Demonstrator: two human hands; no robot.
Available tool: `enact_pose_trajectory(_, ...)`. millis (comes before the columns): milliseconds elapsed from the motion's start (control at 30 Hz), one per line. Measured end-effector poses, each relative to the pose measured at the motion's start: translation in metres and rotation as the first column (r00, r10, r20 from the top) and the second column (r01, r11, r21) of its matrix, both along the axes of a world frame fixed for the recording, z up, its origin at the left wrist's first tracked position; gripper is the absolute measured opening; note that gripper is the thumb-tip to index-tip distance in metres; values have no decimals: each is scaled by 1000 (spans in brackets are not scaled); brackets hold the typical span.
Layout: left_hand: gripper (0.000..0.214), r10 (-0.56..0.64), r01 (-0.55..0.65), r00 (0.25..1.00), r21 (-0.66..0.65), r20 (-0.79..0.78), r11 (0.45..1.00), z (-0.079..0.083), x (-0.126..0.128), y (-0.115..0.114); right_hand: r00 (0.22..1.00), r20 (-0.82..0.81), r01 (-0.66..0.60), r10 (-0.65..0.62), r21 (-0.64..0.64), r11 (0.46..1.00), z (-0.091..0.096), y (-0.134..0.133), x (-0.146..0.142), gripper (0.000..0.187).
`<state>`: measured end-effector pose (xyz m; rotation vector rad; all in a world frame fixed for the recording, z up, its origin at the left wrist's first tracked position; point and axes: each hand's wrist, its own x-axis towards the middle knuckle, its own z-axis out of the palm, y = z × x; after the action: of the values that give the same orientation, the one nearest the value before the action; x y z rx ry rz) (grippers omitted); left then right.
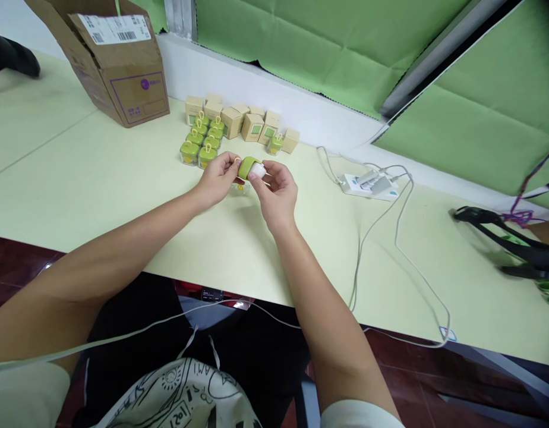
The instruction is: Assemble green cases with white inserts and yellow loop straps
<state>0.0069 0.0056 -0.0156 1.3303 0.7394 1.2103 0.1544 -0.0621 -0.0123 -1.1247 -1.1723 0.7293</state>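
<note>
Both hands meet over the pale table. My left hand pinches the green end of a small green-and-white item. My right hand curls its fingers round the white end of the same item. A small clear piece with a yellow bit lies on the table just under the hands. Behind them stand several green-lidded little containers and a row of small tan boxes.
An open cardboard box stands at the back left. A white power strip with cables running to the table's front edge lies to the right. A dark strapped object sits at the far right. Green cloth covers the wall.
</note>
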Motion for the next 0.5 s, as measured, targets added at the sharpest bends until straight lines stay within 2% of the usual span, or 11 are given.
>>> enact_pose_trajectory(133,30,5,-5,1000,-17,5,1000,2,0,-2,1000,-2,9,-9,-9,1000,0,0,0,60)
enact_pose_trajectory(300,23,-21,24,999,-46,47,999,3,0,-4,1000,0,12,-12,31,999,-4,3,3,56)
enact_pose_trajectory(500,19,-34,42,997,-115,75,992,7,-1,-8,1000,-15,11,-9,89,996,-13,11,6,64)
